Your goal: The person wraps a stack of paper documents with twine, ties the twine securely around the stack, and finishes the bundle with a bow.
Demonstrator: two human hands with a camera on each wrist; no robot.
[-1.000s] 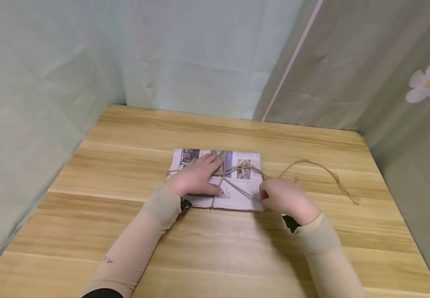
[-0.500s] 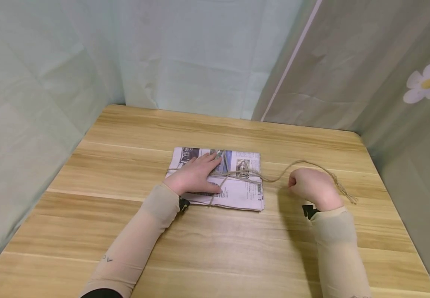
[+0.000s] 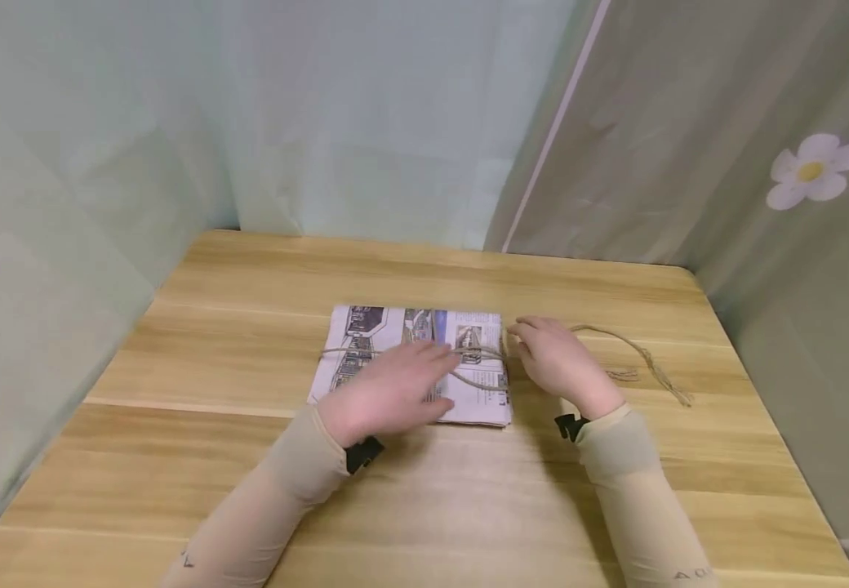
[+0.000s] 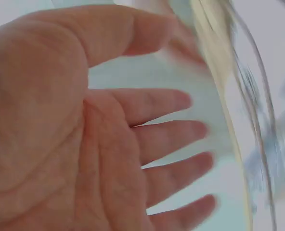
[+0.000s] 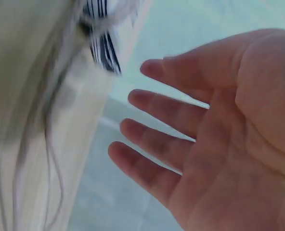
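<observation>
A folded newspaper [image 3: 395, 331] lies flat on the wooden table [image 3: 248, 457], with brown twine [image 3: 479, 355] crossed over it. My left hand [image 3: 388, 390] hovers over or rests on the paper's near half, fingers straight. In the left wrist view the left hand [image 4: 147, 144] is spread and holds nothing. My right hand [image 3: 553, 359] is at the paper's right edge, fingertips by the twine where it leaves the bundle. The right wrist view shows the right hand [image 5: 181, 139] open, palm bare. The twine's loose end [image 3: 648, 363] trails to the right on the table.
Pale green curtains close off the left and back of the table. A grey-green curtain with a white flower [image 3: 810, 173] hangs on the right. The twine's frayed tip [image 3: 677, 396] lies near the table's right edge.
My right hand has let go of the twine, moved back left to the paper's right edge and opened. My left hand has shifted toward the paper's near side. The head view has tilted slightly.
</observation>
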